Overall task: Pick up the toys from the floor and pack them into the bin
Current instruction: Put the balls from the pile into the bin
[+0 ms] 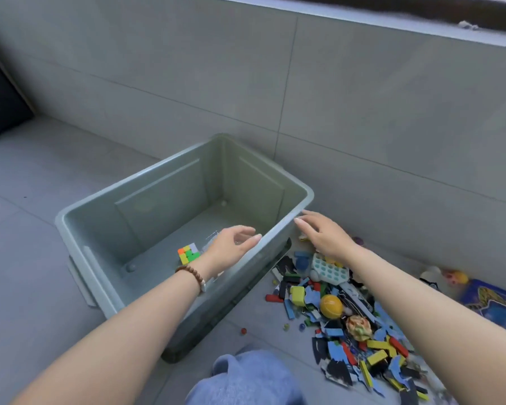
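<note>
Green bin [164,206], frame centre, contains a puzzle cube [189,253]. Left hand [234,244], loosely curled and empty, is over it; right hand [322,232], fingers extended and empty, is by its rim. Toy pile [348,317] lies lower right.

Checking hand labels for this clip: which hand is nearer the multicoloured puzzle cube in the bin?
Left. The left hand hangs over the bin, just right of the puzzle cube. The right hand is farther right, at the bin's rim.
</note>
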Demonstrator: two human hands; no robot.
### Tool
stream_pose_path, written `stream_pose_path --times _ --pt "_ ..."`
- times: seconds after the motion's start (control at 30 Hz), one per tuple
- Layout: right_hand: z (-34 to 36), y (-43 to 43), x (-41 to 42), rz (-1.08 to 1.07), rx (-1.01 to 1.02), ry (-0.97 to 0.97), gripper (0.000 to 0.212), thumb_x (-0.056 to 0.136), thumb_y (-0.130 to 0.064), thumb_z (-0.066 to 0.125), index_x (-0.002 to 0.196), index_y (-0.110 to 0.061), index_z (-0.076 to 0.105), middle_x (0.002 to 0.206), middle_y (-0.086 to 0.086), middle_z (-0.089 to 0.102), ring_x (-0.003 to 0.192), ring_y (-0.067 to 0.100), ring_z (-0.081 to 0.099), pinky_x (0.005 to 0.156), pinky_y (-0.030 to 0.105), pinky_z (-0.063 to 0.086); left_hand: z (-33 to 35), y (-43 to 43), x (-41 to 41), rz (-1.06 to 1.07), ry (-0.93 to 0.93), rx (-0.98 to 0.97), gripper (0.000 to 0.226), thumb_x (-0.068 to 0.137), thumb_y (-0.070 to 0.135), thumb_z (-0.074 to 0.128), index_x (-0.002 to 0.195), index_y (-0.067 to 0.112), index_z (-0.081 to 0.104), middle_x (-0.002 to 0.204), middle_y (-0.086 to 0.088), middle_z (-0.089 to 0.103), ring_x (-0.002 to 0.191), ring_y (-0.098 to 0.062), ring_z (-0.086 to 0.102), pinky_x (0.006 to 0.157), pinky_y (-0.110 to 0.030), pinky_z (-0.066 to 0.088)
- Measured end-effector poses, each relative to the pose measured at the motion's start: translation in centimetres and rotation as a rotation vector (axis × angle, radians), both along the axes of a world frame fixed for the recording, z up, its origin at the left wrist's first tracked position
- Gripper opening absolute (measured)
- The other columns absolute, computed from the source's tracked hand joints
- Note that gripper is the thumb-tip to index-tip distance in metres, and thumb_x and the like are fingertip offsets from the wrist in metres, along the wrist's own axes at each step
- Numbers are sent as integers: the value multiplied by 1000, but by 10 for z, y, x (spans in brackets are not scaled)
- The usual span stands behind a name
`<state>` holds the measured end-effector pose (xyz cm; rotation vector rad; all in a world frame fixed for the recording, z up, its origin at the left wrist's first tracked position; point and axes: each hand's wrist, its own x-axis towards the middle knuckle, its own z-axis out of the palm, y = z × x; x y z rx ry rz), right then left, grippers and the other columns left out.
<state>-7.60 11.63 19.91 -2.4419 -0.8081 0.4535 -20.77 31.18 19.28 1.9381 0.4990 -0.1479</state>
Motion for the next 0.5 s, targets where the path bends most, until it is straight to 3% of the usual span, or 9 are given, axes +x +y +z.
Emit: stream_pose_path --times 0.07,0.17,0.3,0.37,0.5 --pt "4 -38 11 -68 -28 31 46 98 -46 33 132 -21 52 149 -2 37 138 12 31 110 32 26 14 -15 22 37 -122 58 37 87 41 61 119 22 61 111 4 66 104 -12 61 90 -28 49" --pt "1 -104 24 -169 -64 105 45 98 -41 36 131 -15 51 147 2 40 137 16 33 108 30 26 29 -48 54 -3 -323 264 37 87 42 61 119 24 60 117 13 62 109 -3 53 94 -23 42" --pt "-25 -184 36 -317 -107 216 53 93 -50 42 133 -17 49 147 1 41 136 18 36 110 33 26 20 -107 93 -209 -475 461 42 86 44 62 124 25 56 124 10 58 117 -6 48 96 -22 38" --pt "-45 -211 37 -349 -130 271 55 92 -50 45 135 -16 48 145 0 43 133 18 39 108 31 28 -4 -133 109 -392 -378 523 48 85 48 61 127 25 52 127 8 56 119 -9 48 95 -25 41" --pt "-95 -237 33 -358 -129 379 59 85 -54 54 133 -20 49 143 -1 45 124 19 49 99 30 37 -80 -171 124 -660 43 589 66 83 56 59 139 27 40 143 2 41 125 -17 46 96 -36 46"
